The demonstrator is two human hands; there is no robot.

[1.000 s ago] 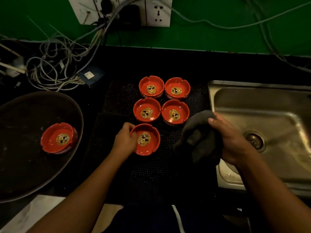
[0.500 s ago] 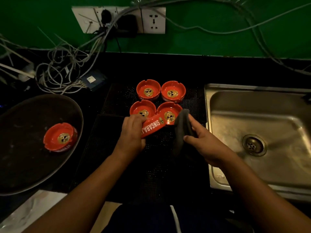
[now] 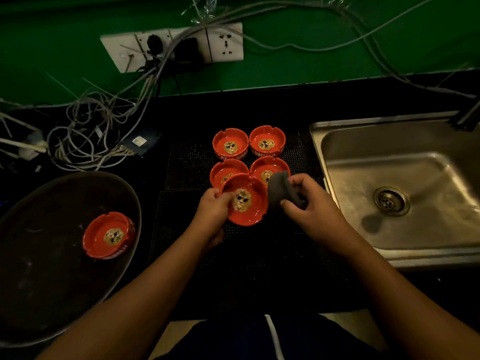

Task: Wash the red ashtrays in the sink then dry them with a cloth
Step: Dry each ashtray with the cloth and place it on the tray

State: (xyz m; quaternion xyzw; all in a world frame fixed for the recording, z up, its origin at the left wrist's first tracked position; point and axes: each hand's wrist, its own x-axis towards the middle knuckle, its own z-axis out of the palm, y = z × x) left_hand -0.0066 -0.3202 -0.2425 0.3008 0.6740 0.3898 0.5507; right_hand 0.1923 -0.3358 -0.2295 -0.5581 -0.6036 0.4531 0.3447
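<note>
Here, seen from above, a person stands at a dark counter in dim light, both bare forearms reaching forward. The left hand point(image 3: 211, 210) grips a red ashtray point(image 3: 246, 200) by its left rim, thumb over the edge, holding it tilted toward the camera so the gold lion-face design inside shows. The right hand point(image 3: 314, 206) is closed around a bunched dark grey cloth point(image 3: 281, 189), which sits just beside the ashtray's right rim; whether cloth and ashtray touch cannot be told.

Behind the held ashtray, four more red ashtrays point(image 3: 267, 142) sit upright in a two-by-two block on a black perforated mat point(image 3: 187, 165). The near two are partly hidden by the held ashtray and the cloth.

To the left, a large dark round tray point(image 3: 39, 268) lies on the counter with one further red ashtray in the tray point(image 3: 109, 235) resting upright near its right side, well apart from the others.

To the right, a stainless steel sink point(image 3: 415, 229) is set into the counter, its round drain point(image 3: 391, 201) visible in the basin.

At the back, a green wall point(image 3: 324, 63) carries a white socket strip point(image 3: 176, 45) with plugs in it, and a tangle of grey cables point(image 3: 91, 136) spills down onto the counter's left rear corner
</note>
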